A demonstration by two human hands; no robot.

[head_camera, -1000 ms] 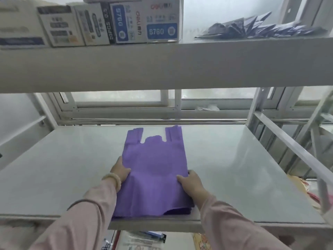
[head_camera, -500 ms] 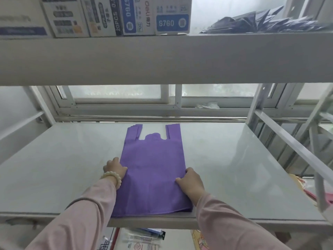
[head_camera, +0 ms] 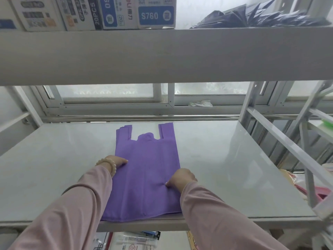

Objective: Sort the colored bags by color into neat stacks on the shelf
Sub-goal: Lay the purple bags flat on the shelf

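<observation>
The right grip (head_camera: 182, 177) is clamped on the purple bags (head_camera: 147, 159): its curled fingers pinch the fabric near the stack's right edge, and small creases run out from the pinch. The left grip (head_camera: 117, 162) rests on the stack's left edge with one finger lying flat on the fabric; I cannot tell whether the others curl round the edge. A bead bracelet (head_camera: 108, 164) sits on that wrist, and both arms wear pink sleeves (head_camera: 216, 213).

The purple bags lie flat at the middle of the shelf (head_camera: 243, 168), bottom edge at the front lip, handles pointing toward the window (head_camera: 108, 92). On the upper shelf (head_camera: 162, 55) stand boxes (head_camera: 156, 15) to the left and dark blue bags (head_camera: 261, 17) to the right.
</observation>
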